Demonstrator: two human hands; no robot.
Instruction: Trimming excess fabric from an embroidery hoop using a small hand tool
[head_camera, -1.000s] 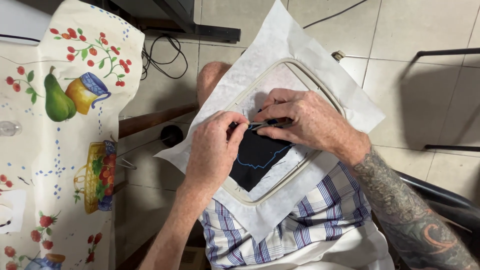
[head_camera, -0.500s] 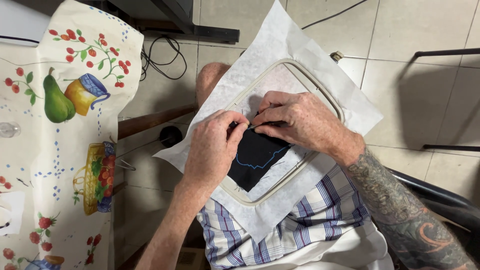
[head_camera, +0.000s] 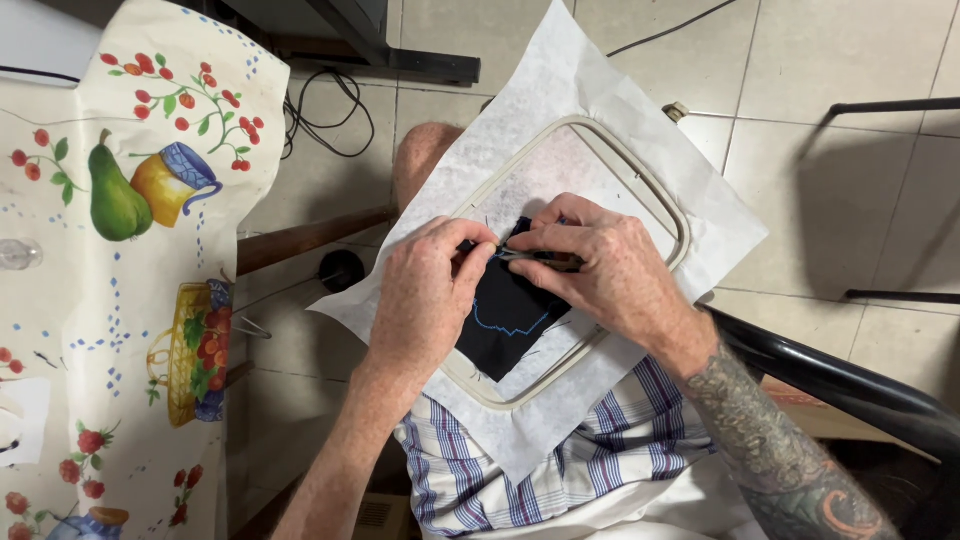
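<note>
A rounded rectangular embroidery hoop (head_camera: 662, 190) with white backing sheet (head_camera: 570, 80) rests on my lap. A black fabric patch (head_camera: 510, 320) with light blue stitching lies in the hoop. My left hand (head_camera: 425, 295) pinches the patch's upper edge. My right hand (head_camera: 600, 265) holds a small dark tool (head_camera: 540, 260), likely small scissors, against the same spot. Both hands touch over the patch, and their fingers hide the tool's tip.
A table with a fruit-print cloth (head_camera: 120, 250) stands at my left. Black cables (head_camera: 320, 110) lie on the tiled floor. A black chair arm (head_camera: 830, 375) runs at my right. Plaid shorts (head_camera: 560, 470) cover my lap.
Both hands have shifted slightly up and together over the patch's top edge. The hoop has stayed in about the same place.
</note>
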